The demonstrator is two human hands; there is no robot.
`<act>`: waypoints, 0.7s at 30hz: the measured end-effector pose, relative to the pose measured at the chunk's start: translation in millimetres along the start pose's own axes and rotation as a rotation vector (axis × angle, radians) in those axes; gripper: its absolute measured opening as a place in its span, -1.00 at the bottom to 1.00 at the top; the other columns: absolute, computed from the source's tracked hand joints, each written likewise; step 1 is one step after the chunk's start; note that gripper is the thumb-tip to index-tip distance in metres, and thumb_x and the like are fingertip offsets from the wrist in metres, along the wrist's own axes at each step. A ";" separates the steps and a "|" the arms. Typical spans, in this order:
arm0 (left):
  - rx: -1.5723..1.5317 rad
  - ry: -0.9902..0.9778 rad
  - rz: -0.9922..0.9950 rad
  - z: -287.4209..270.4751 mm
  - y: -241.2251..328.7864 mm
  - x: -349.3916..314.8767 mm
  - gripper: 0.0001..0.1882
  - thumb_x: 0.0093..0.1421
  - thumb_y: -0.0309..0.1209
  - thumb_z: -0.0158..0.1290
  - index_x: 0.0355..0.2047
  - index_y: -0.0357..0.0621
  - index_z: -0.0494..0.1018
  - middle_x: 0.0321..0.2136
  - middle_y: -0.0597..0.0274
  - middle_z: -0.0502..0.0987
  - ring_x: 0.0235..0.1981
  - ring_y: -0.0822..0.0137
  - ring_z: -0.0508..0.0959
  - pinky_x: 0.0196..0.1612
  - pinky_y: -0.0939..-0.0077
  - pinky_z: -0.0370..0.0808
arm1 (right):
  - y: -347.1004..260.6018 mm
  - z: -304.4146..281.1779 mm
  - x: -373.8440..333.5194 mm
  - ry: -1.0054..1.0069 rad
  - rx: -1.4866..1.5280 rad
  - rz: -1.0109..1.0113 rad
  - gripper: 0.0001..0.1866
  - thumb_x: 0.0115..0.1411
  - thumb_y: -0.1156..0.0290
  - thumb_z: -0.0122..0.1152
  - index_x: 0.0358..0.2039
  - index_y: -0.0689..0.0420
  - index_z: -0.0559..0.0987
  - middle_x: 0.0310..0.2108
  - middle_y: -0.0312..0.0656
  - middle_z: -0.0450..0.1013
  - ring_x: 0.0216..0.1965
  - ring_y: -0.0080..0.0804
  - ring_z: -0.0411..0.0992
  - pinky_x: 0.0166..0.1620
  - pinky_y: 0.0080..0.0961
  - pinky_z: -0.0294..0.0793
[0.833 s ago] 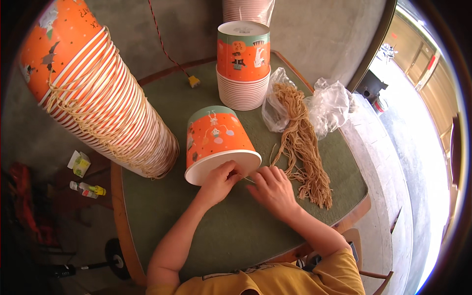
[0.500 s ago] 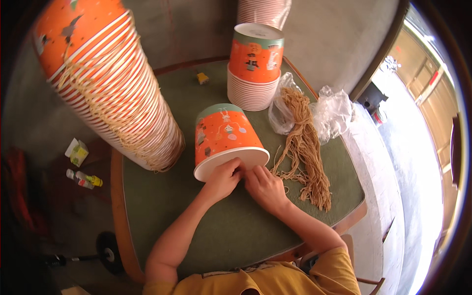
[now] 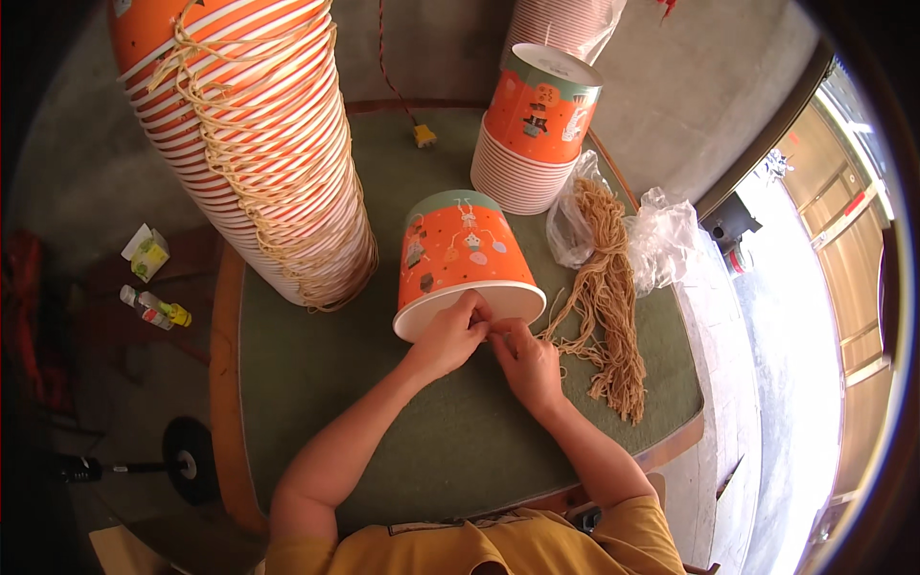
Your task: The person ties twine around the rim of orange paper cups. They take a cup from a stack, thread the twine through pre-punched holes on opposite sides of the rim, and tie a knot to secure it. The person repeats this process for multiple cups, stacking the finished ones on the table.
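Note:
An orange paper bucket (image 3: 455, 254) with a green base band lies tilted on the table, its white-rimmed mouth toward me. My left hand (image 3: 457, 331) reaches into that mouth, fingers bent and closed. Just right of it, at the lower rim, my right hand (image 3: 527, 359) is closed in a pinch, its fingertips close to the left hand's. Whatever is between the fingers is hidden or too small to make out. A bundle of tan twine (image 3: 610, 307) lies beside my right hand, loose strands trailing toward it.
A tall leaning stack of orange buckets with twine loops (image 3: 278, 163) stands at left. A shorter bucket stack (image 3: 527, 144) is at the back right, by crumpled clear plastic (image 3: 661, 240). A yellow plug-like piece (image 3: 424, 136) hangs on a cord at the green table's (image 3: 383, 422) back.
The whole view has shifted slightly. My left fingers have moved a little at the bucket's mouth, and my right hand has turned with its fingers more raised. The bucket stays tilted toward me.

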State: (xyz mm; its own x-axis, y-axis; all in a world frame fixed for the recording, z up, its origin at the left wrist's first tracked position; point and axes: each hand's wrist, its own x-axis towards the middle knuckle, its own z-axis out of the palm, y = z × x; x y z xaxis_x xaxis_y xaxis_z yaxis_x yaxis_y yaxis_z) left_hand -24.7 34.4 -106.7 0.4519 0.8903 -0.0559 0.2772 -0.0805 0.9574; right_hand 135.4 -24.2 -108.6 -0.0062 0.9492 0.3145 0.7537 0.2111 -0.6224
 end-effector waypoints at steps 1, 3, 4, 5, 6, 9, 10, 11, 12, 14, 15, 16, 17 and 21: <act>0.011 -0.002 -0.009 -0.5 1.1 0.6 -0.84 0.28 -0.51 0.04 -0.17 -0.28 0.34 -0.30 0.19 0.52 -0.24 0.35 0.55 -0.11 0.43 0.51 | 0.2 0.3 1.0 0.017 0.021 -0.007 -0.90 0.20 0.44 0.26 -0.28 0.11 0.54 -0.76 -0.21 0.32 -0.76 -0.35 0.33 -0.60 -0.40 0.32; 0.025 -0.012 0.003 -0.9 2.1 0.1 -0.81 0.27 -0.54 0.03 -0.13 -0.27 0.31 -0.30 0.20 0.49 -0.22 0.36 0.53 -0.10 0.44 0.51 | -1.1 -3.0 3.2 -0.045 0.022 0.063 -0.87 0.22 0.37 0.24 -0.26 0.11 0.54 -0.65 -0.12 0.46 -0.63 -0.18 0.48 -0.51 -0.30 0.45; 0.029 -0.020 0.024 -1.1 1.7 -1.5 -0.79 0.27 -0.55 0.02 -0.12 -0.26 0.29 -0.30 0.21 0.49 -0.22 0.37 0.52 -0.10 0.44 0.51 | -1.5 -4.5 3.9 -0.076 0.022 0.098 -0.85 0.23 0.34 0.23 -0.25 0.11 0.54 -0.60 -0.07 0.52 -0.57 -0.10 0.55 -0.47 -0.25 0.52; 0.032 -0.028 0.044 -0.5 1.3 -3.0 -0.78 0.26 -0.57 0.02 -0.11 -0.25 0.28 -0.30 0.22 0.48 -0.21 0.39 0.51 -0.10 0.43 0.50 | -0.7 -4.7 4.1 -0.087 0.039 0.112 -0.85 0.22 0.34 0.23 -0.25 0.11 0.54 -0.59 -0.06 0.53 -0.55 -0.10 0.56 -0.45 -0.25 0.53; 0.026 0.000 0.066 1.7 -0.9 -3.9 -0.77 0.25 -0.58 0.02 -0.10 -0.23 0.27 -0.30 0.20 0.48 -0.21 0.34 0.52 -0.10 0.40 0.50 | 0.0 -4.0 4.6 -0.097 0.059 0.124 -0.85 0.22 0.35 0.23 -0.25 0.11 0.53 -0.58 -0.05 0.53 -0.53 -0.09 0.56 -0.44 -0.25 0.53; 0.119 0.088 0.201 10.0 -7.2 -6.9 -0.73 0.21 -0.63 0.02 -0.11 -0.20 0.25 -0.29 0.13 0.47 -0.22 0.19 0.52 -0.13 0.28 0.49 | 0.3 -4.0 5.5 -0.116 0.096 0.134 -0.85 0.23 0.36 0.20 -0.25 0.14 0.53 -0.54 -0.03 0.55 -0.48 -0.05 0.57 -0.40 -0.21 0.54; 0.223 0.122 0.294 11.8 -7.0 -8.6 -0.73 0.20 -0.64 0.02 -0.12 -0.20 0.25 -0.28 0.11 0.46 -0.23 0.13 0.51 -0.15 0.24 0.49 | 0.6 -4.4 5.6 -0.120 0.103 0.135 -0.85 0.23 0.36 0.19 -0.25 0.15 0.53 -0.53 -0.02 0.55 -0.46 -0.03 0.57 -0.38 -0.20 0.54; 0.327 0.155 0.387 13.1 -6.4 -10.1 -0.72 0.19 -0.65 0.02 -0.13 -0.20 0.26 -0.28 0.08 0.46 -0.23 0.07 0.51 -0.16 0.19 0.48 | 1.1 -5.0 6.5 -0.127 0.101 0.118 -0.85 0.24 0.36 0.18 -0.25 0.16 0.53 -0.51 -0.01 0.56 -0.45 -0.01 0.57 -0.37 -0.18 0.54; 0.376 0.178 0.417 14.6 -5.6 -11.9 -0.72 0.17 -0.66 0.02 -0.13 -0.19 0.26 -0.28 0.06 0.46 -0.23 0.03 0.50 -0.17 0.16 0.48 | 2.0 -5.5 7.2 -0.136 0.099 0.103 -0.85 0.24 0.36 0.16 -0.25 0.16 0.53 -0.49 -0.01 0.57 -0.43 0.01 0.57 -0.35 -0.16 0.54; 0.472 0.224 0.477 16.8 -3.0 -15.7 -0.70 0.14 -0.67 0.03 -0.14 -0.18 0.28 -0.29 0.03 0.45 -0.22 -0.05 0.48 -0.19 0.10 0.46 | 3.3 -6.0 8.1 -0.151 0.096 0.085 -0.84 0.26 0.36 0.14 -0.25 0.17 0.53 -0.46 0.01 0.57 -0.41 0.05 0.56 -0.32 -0.12 0.54; 0.498 0.234 0.480 17.7 -2.0 -16.9 -0.70 0.13 -0.68 0.03 -0.14 -0.18 0.29 -0.30 0.04 0.44 -0.22 -0.04 0.47 -0.19 0.10 0.46 | 3.4 -6.6 8.7 -0.156 0.093 0.080 -0.84 0.26 0.36 0.13 -0.25 0.18 0.53 -0.45 0.02 0.58 -0.40 0.07 0.56 -0.31 -0.10 0.54; 0.523 0.244 0.484 18.4 -1.3 -18.1 -0.71 0.12 -0.69 0.03 -0.15 -0.18 0.30 -0.31 0.05 0.44 -0.22 -0.03 0.47 -0.19 0.10 0.46 | 3.5 -7.0 9.0 -0.161 0.089 0.076 -0.83 0.27 0.35 0.12 -0.24 0.18 0.52 -0.44 0.03 0.58 -0.39 0.09 0.56 -0.30 -0.08 0.54; 0.549 0.254 0.487 19.3 -1.4 -18.9 -0.71 0.11 -0.69 0.02 -0.16 -0.18 0.31 -0.31 0.06 0.43 -0.22 -0.02 0.47 -0.19 0.10 0.46 | 3.7 -7.2 9.0 -0.165 0.094 0.081 -0.83 0.27 0.35 0.12 -0.24 0.18 0.52 -0.44 0.03 0.58 -0.38 0.09 0.56 -0.29 -0.07 0.54; 0.604 0.310 0.497 23.0 -5.6 -19.8 -0.75 0.07 -0.69 0.04 -0.22 -0.21 0.36 -0.33 0.06 0.41 -0.23 0.00 0.47 -0.20 0.12 0.46 | 2.6 -8.5 10.0 -0.185 0.084 0.094 -0.83 0.27 0.34 0.12 -0.24 0.17 0.52 -0.44 0.04 0.58 -0.39 0.09 0.56 -0.30 -0.05 0.54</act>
State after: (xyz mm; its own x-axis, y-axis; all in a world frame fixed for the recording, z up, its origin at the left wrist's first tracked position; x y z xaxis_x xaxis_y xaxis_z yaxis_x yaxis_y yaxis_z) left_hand -15.8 6.9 -117.4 0.4119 0.7638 0.4968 0.5541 -0.6428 0.5289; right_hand 142.8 -16.1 -101.0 -0.0648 0.9906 0.1204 0.6994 0.1311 -0.7026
